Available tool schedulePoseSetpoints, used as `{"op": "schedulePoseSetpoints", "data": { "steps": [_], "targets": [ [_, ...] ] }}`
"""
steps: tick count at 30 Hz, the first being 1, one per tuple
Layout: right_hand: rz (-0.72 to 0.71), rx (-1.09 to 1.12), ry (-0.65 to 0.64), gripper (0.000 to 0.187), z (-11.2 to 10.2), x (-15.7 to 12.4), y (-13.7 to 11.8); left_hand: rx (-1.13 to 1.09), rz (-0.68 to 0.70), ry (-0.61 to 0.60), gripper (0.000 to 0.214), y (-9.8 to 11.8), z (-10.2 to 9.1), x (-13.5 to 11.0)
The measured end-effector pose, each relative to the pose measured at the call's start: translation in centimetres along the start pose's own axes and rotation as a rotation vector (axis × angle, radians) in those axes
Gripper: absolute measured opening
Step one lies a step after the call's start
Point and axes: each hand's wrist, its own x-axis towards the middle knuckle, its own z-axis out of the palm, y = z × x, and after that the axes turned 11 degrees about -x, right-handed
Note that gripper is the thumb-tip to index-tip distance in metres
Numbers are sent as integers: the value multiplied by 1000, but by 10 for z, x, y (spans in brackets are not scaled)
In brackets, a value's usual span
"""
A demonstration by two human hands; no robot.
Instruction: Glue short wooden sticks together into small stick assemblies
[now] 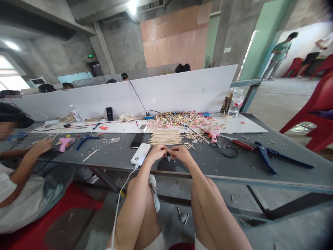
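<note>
My left hand (156, 152) and my right hand (180, 152) meet at the near edge of the grey table (229, 166), fingers pinched together around a small dark object (168, 157) that I cannot make out. Just beyond them lies a neat bundle of wooden sticks (165, 137). A white power bank (140, 154) rests beside my left hand, its white cable hanging down past my knee. A black phone (137, 140) lies behind it.
A pink glue gun (212, 135), a red-handled tool (242, 144) and blue pliers (270, 157) lie to the right. A heap of glued stick pieces (182, 121) sits before a white divider (156, 93). A seated person's hand (41, 146) reaches from the left. Red chairs (316, 114) stand right.
</note>
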Motion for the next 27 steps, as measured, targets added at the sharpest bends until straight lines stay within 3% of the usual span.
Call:
{"op": "schedulePoseSetpoints", "data": {
  "steps": [8, 27],
  "targets": [
    [28, 65, -13, 22, 3, 4, 4, 7, 22, 10, 28, -7, 0, 2],
    [82, -36, 39, 24, 1, -3, -4, 92, 88, 29, 26, -15, 4, 6]
  ]
}}
